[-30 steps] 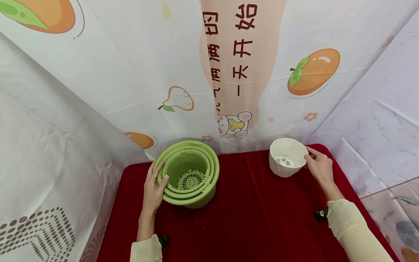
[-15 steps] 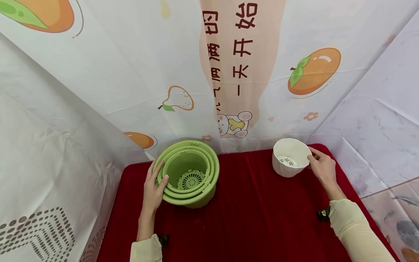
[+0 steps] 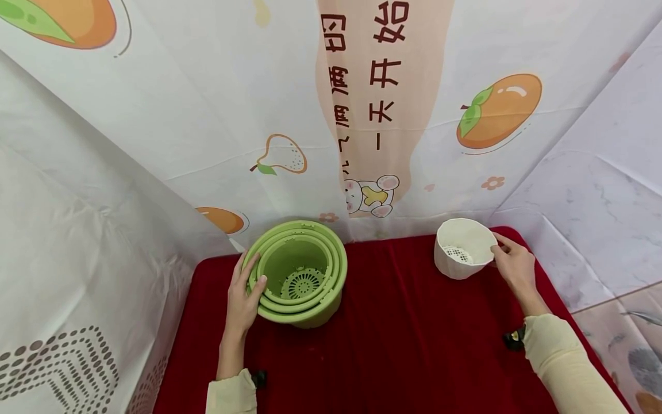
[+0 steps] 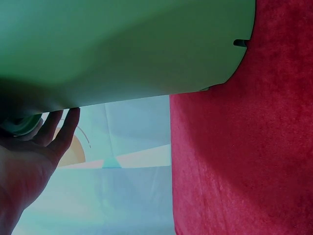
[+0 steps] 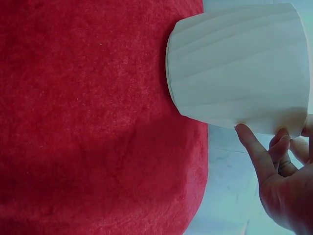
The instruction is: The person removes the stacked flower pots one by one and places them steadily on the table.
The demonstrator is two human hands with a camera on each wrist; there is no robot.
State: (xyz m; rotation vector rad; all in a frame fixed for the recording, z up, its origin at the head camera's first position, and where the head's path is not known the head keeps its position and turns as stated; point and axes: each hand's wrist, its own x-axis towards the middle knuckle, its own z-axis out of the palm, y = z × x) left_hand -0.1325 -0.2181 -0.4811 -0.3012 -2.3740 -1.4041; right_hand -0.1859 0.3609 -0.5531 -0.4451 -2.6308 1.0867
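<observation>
Several green plastic flower pots [image 3: 338, 270] sit nested at the back left of the table, with a slotted bottom visible in the innermost one. My left hand [image 3: 243, 302] grips their left rims, thumb over the edge and fingers along the outer side. In the left wrist view, the outer green wall fills the top, and the left hand's [image 4: 27, 169] fingers reach up under it. Towards the back right stands a white fluted flower pot [image 3: 457, 269] with a perforated bottom. My right hand [image 3: 516, 271] pinches its right rim; the right wrist view shows fingertips against its wall [image 5: 234, 68].
A red velvet cloth [image 3: 383, 345] covers the table, whose rounded corners show at the back. Behind it hangs a white printed curtain [image 3: 222, 132] with fruit and lettering. Further sheets [image 3: 610, 190] hang at both sides.
The white pot has moved a little to the right, along with my right hand. My left hand and the green pots stay where they were.
</observation>
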